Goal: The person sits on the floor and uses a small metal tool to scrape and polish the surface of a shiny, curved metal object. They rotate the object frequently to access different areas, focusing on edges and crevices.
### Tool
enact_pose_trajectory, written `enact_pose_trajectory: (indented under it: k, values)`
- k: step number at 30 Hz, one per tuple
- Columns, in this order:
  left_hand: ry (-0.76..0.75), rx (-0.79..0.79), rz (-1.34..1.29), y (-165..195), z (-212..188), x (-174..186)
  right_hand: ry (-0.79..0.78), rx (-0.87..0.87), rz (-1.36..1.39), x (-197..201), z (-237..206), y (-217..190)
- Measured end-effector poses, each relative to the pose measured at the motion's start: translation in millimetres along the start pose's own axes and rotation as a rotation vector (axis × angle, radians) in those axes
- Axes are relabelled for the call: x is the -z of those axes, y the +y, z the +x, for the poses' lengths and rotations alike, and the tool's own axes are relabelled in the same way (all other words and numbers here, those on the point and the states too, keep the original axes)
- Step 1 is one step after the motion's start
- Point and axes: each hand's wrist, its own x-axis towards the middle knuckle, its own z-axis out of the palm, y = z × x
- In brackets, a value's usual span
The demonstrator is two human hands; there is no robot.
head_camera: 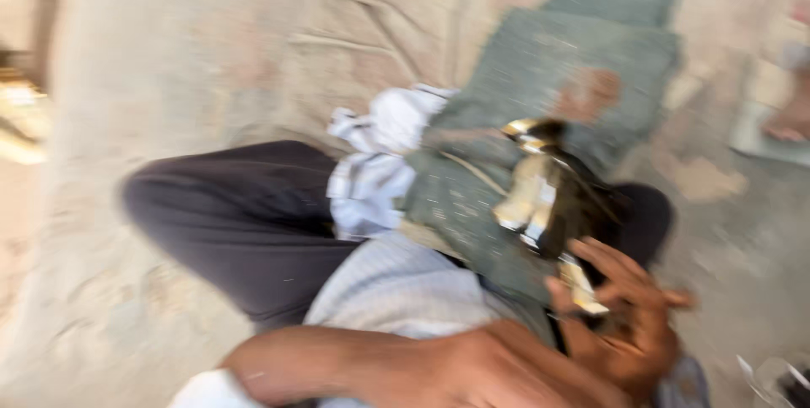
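Resting across the person's lap, a small metallic object (540,197) with gold-coloured and dark parts lies on a piece of grey-green cloth (540,62). Motion blur prevents identifying the object more exactly; it appears elongated, with a bright brassy upper end and a pale lower end near the fingers.

The right hand (629,315) sits at the lower end of the object, fingers spread and partly curled around that end. Contact is apparent, but whether the grasp is firm cannot be told from the blurred view.

The left hand (498,370) lies just beside the right hand, at the bottom of the view, with its forearm (321,362) running across the lower edge. Blur and overlap hide its fingers, so whether it is open or closed cannot be told.

The grey-green cloth extends from the lap upward and away over the floor, with a reddish-brown patch (586,91) on it. A crumpled white cloth (375,163) lies just to the left of the grey-green cloth, touching it. Under both, a dark trouser leg (236,214) is bent across the view, and a light striped garment (396,286) covers the area near the forearm.

The floor (169,54) is covered by a wrinkled beige sheet. Another person's bare foot (789,117) shows at the right edge, well apart from the hands.
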Motion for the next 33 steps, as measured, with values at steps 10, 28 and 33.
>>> enact_pose_trajectory:
  k: [10,28,33]
  values:
    - [0.227,-0.565,-0.253,-72.0,-17.5,-28.0,-0.223,0.01,-0.167,20.5,-32.9,71.1]
    - [0.353,0.286,1.17,-71.4,68.1,141.6,0.306,-0.079,0.531,-4.9,-13.4,108.2]
    - [0.263,0.594,1.339,-67.7,50.2,131.4,0.452,-0.18,0.789,-15.1,2.9,132.1]
